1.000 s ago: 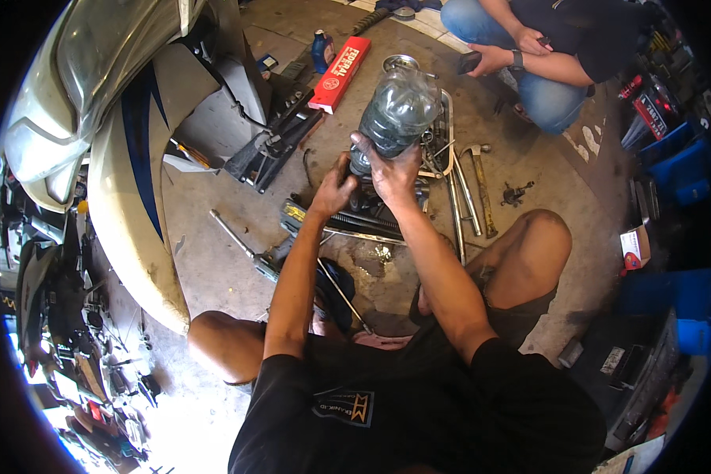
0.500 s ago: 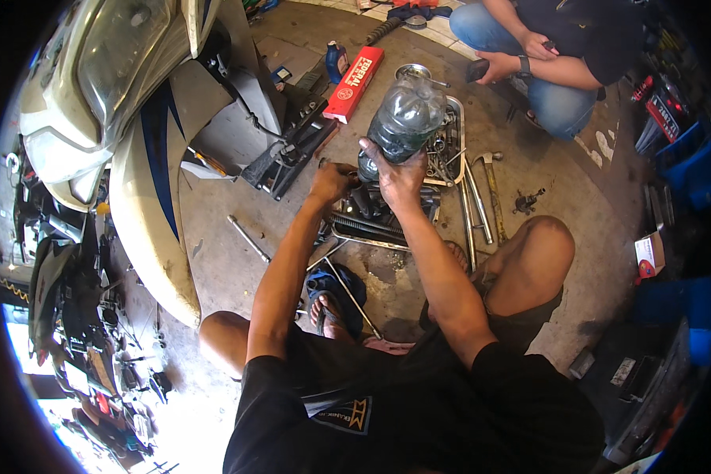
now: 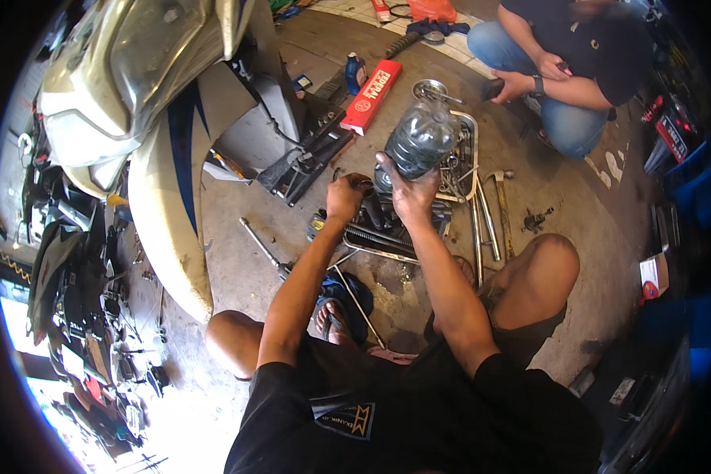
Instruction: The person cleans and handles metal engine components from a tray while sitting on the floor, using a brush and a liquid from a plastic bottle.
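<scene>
Gripping the clear bottle [image 3: 425, 142] — right hand [image 3: 413, 193], fingers clamped round its side, tilted over the tool tray [image 3: 475, 154]! Left hand [image 3: 346, 199] curls nearby — whether its fingers hold anything, I can't tell.

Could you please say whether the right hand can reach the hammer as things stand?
Probably not without letting go: the right hand holds the clear plastic bottle, though the hammer lies mostly uncovered.

right hand [image 3: 413, 192] gripped a tilted clear plastic bottle [image 3: 434, 130], dark liquid [image 3: 408, 159] inside; left hand [image 3: 346, 197] curled near it, grasp unclear. red box [image 3: 371, 97] and yellow-handled hammer [image 3: 504, 212] lay on the floor [image 3: 233, 268], well apart.
</scene>
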Demonstrator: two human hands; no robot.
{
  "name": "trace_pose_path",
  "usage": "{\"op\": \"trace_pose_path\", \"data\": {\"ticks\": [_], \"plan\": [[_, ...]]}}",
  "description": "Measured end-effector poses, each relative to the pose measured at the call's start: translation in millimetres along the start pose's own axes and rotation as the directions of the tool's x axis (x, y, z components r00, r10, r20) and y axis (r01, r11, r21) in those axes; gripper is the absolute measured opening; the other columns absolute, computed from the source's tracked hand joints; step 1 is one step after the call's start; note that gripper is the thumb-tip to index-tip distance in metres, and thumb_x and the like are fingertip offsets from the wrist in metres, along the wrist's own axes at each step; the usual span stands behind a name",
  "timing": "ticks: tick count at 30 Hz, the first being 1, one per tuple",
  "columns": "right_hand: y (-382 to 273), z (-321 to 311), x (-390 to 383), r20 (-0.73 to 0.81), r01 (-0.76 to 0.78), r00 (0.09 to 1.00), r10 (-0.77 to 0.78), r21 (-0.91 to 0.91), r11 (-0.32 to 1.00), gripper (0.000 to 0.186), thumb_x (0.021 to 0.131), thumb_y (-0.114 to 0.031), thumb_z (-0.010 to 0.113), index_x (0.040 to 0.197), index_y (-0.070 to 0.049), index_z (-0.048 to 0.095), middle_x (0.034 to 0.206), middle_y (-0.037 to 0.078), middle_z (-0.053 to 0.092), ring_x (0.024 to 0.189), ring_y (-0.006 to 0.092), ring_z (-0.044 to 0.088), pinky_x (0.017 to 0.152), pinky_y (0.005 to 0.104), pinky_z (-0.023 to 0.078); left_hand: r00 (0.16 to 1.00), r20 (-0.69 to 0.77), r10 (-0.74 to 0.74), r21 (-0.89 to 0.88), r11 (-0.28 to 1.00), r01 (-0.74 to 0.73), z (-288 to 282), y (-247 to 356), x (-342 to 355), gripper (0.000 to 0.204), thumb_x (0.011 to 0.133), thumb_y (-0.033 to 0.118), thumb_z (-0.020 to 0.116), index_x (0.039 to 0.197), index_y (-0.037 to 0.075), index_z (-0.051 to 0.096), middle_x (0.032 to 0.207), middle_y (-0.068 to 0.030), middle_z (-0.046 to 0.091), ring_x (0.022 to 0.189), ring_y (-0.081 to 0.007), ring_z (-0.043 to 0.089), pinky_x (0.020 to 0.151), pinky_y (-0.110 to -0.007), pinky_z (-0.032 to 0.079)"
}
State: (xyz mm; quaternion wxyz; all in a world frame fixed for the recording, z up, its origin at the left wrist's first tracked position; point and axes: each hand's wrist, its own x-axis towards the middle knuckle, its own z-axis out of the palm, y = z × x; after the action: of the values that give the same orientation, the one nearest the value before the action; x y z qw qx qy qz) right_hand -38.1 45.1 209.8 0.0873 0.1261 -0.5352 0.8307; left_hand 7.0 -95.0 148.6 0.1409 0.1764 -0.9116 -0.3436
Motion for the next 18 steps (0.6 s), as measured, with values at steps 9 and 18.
{"op": "trace_pose_path", "data": {"ticks": [9,18], "plan": [[-1,2,-2,0.057,0.079,0.996,-0.073,-0.098,0.992,0.036,0.07,-0.009,0.084,0.098,-0.002,0.062,0.09,0.004,0.066,0.072,0.0122,0.06,0.071,0.0279,0.049,0.884,-0.232,0.406,0.12,0.914,-0.388,18,-23,-29,0.019,0.086,0.008,0.057,0.105,0.005,0.055,0.099,-0.0189,0.062,0.09,-0.0386,0.062,0.074,-0.045,0.051],[6,-1,-2,0.038,0.065,0.997,-0.06,-0.137,0.988,0.032,0.07,-0.009,0.084,0.094,-0.001,0.063,0.086,0.003,0.066,0.072,0.0119,0.059,0.072,0.0283,0.048,0.924,-0.267,0.273,0.184,0.956,-0.23,36,-3,-45,0.029,0.088,0.023,0.061,0.106,0.002,0.054,0.115,-0.0189,0.054,0.101,-0.0384,0.057,0.085,-0.045,0.048]]}}
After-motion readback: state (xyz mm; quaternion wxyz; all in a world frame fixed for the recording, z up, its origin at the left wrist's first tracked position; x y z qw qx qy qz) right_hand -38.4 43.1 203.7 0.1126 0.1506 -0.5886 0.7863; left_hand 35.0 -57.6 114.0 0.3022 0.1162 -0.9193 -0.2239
